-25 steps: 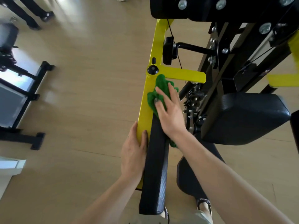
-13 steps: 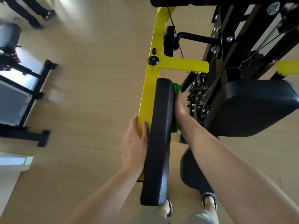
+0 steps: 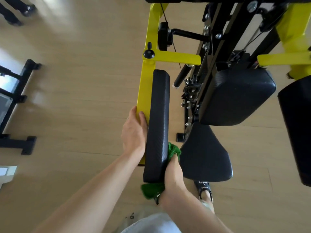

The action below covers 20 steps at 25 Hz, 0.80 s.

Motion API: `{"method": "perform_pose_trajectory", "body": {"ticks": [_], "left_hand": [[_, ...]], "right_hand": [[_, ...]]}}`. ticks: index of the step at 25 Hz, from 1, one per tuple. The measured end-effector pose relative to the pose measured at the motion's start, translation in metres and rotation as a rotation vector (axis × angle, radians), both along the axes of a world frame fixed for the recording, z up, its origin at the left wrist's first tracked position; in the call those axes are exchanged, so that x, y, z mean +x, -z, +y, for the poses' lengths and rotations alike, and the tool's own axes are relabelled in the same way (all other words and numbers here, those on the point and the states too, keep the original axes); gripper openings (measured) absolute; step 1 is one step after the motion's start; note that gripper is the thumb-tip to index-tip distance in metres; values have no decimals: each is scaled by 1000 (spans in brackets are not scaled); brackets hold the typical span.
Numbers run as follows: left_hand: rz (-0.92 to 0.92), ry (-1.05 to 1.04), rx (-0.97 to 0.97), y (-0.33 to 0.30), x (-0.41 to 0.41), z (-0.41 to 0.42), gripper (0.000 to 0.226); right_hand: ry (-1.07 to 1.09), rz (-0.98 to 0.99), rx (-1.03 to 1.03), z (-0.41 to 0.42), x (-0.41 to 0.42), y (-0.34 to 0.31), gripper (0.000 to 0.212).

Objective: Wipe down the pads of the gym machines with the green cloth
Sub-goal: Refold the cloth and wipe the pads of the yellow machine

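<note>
A long narrow black arm pad [image 3: 159, 115] runs along a yellow machine arm [image 3: 144, 91] at the centre of the head view. My left hand [image 3: 133, 132] grips the yellow arm and the pad's left edge. My right hand [image 3: 174, 175] is shut on the green cloth [image 3: 173, 151] and presses it against the pad's right side near the near end. Part of the cloth hangs out below the pad's near end. A wide black seat pad [image 3: 206, 157] lies just right of my right hand.
A large black pad [image 3: 239, 96] and another black pad [image 3: 296, 128] hang at the right on the black and yellow frame [image 3: 292, 32]. A black handle bar [image 3: 182, 75] sticks out by the adjuster bolts. Another machine's black feet [image 3: 21, 143] stand at the left. A person's shoes [image 3: 25, 9] show at top left.
My right hand has slid the green cloth from the pad's far end, down its right side, to the near end. My left hand has kept its grip on the yellow arm.
</note>
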<state>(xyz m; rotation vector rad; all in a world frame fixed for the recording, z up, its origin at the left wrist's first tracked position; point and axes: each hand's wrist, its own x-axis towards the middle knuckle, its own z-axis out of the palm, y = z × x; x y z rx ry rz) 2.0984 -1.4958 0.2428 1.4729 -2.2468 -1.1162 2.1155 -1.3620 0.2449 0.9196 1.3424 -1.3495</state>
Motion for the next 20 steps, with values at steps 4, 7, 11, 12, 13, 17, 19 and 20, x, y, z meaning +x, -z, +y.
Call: {"method": "perform_pose_trajectory", "body": {"ticks": [4,7,11,12,13,17,19,20], "left_hand": [[58,52,-25,-1,5,3,44],[-8,34,31,-2,0,-3,43],[213,-16,256,-3,8,-4,31],[284,-32,340,-2,12,-5,30],[313,-42,358,2,14,-9,32],[241,-106,335,13,12,-17,39],[258,-138,315,10,10,-14,40],[271,-139,298,5,9,-13,39]], "right_hand": [[-105,675,161,-12,38,-33,39],[-571,1380,341,-7,49,-19,52],[-871,1653,206,-3,10,-2,49],[-902,1642,190,-12,-7,-4,49],[-908,1628,185,-23,-25,-6,49],[-851,1529,185,-54,-65,-11,49],[-819,1539,169,-35,-41,-8,50],[-798,1552,146,-20,-19,-6,50]]}}
